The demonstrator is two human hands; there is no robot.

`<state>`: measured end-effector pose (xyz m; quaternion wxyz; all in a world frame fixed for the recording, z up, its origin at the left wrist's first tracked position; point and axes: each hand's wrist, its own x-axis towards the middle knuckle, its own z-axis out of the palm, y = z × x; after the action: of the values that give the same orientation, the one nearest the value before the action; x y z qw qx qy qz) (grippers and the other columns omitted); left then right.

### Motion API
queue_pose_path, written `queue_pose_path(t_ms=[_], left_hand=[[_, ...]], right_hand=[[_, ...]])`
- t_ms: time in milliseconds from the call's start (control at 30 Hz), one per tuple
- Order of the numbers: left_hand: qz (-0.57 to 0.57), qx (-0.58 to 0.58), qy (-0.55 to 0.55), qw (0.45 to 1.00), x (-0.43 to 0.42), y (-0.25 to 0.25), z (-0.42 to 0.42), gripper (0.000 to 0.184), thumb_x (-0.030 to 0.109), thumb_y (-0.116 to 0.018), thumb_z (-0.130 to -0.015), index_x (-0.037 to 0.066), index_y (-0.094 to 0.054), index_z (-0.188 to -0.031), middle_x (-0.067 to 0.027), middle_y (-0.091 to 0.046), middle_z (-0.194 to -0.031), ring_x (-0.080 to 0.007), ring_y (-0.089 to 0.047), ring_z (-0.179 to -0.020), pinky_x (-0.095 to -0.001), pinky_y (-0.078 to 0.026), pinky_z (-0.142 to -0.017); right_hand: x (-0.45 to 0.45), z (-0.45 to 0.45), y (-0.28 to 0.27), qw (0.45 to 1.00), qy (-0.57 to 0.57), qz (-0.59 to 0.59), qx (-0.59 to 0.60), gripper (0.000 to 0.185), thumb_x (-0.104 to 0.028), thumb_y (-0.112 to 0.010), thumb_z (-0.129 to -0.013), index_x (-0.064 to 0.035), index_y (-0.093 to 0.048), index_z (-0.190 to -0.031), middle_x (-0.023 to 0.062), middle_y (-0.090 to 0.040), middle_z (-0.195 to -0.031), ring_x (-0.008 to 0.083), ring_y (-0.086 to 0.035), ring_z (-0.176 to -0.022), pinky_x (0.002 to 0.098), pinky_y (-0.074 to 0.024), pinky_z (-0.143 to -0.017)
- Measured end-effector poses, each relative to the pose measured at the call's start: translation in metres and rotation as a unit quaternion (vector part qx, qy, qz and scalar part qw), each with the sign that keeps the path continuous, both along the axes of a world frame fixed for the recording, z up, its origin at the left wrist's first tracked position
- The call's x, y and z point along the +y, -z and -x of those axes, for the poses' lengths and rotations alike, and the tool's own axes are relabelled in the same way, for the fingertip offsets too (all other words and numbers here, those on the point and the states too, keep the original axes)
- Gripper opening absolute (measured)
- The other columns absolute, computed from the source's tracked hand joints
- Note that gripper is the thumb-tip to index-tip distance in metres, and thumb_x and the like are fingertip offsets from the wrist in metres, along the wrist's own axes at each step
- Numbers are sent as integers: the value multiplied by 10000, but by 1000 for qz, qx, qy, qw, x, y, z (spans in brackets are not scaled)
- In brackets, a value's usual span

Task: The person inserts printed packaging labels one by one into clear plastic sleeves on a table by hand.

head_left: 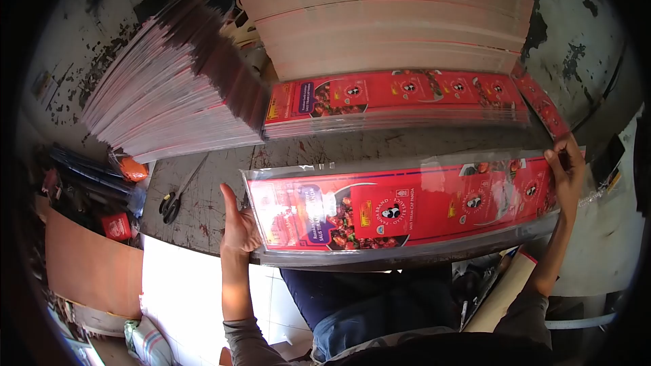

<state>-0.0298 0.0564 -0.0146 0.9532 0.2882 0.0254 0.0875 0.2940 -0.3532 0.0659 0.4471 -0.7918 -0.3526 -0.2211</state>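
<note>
A long red printed sheet (434, 207) in a clear plastic sleeve lies across the front of the dark table. My left hand (241, 227) is at the sleeve's left end, thumb raised and apart, the other fingers partly hidden at the edge. At the right end my right hand (567, 168) pinches the sleeve's upper corner, and a narrow red strip (542, 105) extends from near that hand toward the back stack. Behind the sleeve is a low pile of similar red sheets (407, 91), its top sheet printed side up.
A tall stack of pale boards (393, 24) stands at the back. Left of it leans a large fanned pile of sleeved sheets (176, 88). Black-handled scissors (171, 207) lie on the table (203, 193) at the left, near an orange item (133, 169).
</note>
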Motion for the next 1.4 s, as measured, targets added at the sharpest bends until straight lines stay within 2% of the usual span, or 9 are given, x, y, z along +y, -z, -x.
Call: queue_pose_path(t_ms=[100, 300, 500, 567, 700, 933, 1000, 1200, 1400], left_hand=[[-38, -9, 72, 997, 7, 2, -3, 1139, 853, -177, -690, -86, -336, -1314, -217, -444, -1301, -280, -493, -1163, -425, -432, -939], [-222, 228, -116, 941, -12, -21, -7, 1015, 799, -252, -744, -68, -401, -1250, -190, -574, -1119, -152, -639, -805, -228, -548, -592], [-374, 275, -38, 885, -13, -18, -6, 904, 721, -209, -819, -38, -379, -1280, -162, -457, -1292, -212, -490, -1168, -294, -436, -940], [-352, 42, 45, 934, -25, -30, -19, 771, 603, -204, -899, -53, -390, -1259, -239, -473, -1249, -280, -466, -1197, -375, -403, -974], [-450, 79, 42, 888, -30, -31, -17, 735, 570, -241, -908, -55, -385, -1266, -236, -443, -1285, -288, -396, -1256, -384, -278, -1064], [-686, 140, 35, 714, -30, -73, -39, 414, 282, -563, -882, 2, -490, -1178, -161, -534, -1216, -294, -498, -1164, -400, -415, -946], [-829, 142, -57, 539, -21, -81, -53, 415, 259, -611, -840, 32, -490, -1165, -157, -517, -1225, -336, -518, -1111, -427, -431, -912], [-930, 110, -189, 295, 16, -66, -122, 502, 257, -632, -806, 93, -446, -1243, -113, -463, -1277, -310, -476, -1152, -440, -404, -939], [-941, 90, -244, 217, 35, -17, -134, 496, 335, -512, -877, 156, -385, -1322, -93, -396, -1352, -279, -369, -1259, -463, -267, -1043]], right_hand=[[-9, 0, 22, 999, -8, 12, 45, 202, -41, -616, -791, -53, -422, -739, -32, -356, -696, 58, -325, -637, 204, -268, -574], [-35, 26, 44, 992, 42, -74, 88, 170, -75, -565, -847, -57, -419, -762, -33, -332, -705, 63, -311, -659, 198, -259, -592], [-16, 2, 3, 992, 65, -99, 39, 172, -113, -563, -878, -58, -451, -760, -45, -378, -718, 50, -345, -696, 179, -269, -643], [-10, -20, -24, 993, 74, -79, 45, 181, -142, -563, -883, -59, -465, -756, -56, -385, -700, 37, -345, -670, 180, -274, -615], [36, -89, -54, 1000, 2, 12, 10, 221, -212, -553, -893, -67, -478, -744, -65, -401, -672, 29, -347, -617, 193, -283, -555], [147, -185, 28, 977, -145, 141, 65, 294, -225, -637, -833, -22, -489, -681, 13, -483, -599, 79, -478, -510, 265, -357, -401], [159, -183, 33, 978, -128, 154, 56, 299, -235, -643, -825, -15, -497, -684, 26, -486, -587, 97, -489, -520, 278, -374, -427], [177, -177, 38, 980, -47, 189, -28, 261, -269, -663, -771, -21, -584, -764, 123, -566, -641, 250, -560, -614, 373, -437, -621], [187, -148, 24, 958, 50, 142, -242, 164, -183, -639, -781, -36, -593, -838, 154, -605, -804, 355, -579, -771, 429, -426, -719]])
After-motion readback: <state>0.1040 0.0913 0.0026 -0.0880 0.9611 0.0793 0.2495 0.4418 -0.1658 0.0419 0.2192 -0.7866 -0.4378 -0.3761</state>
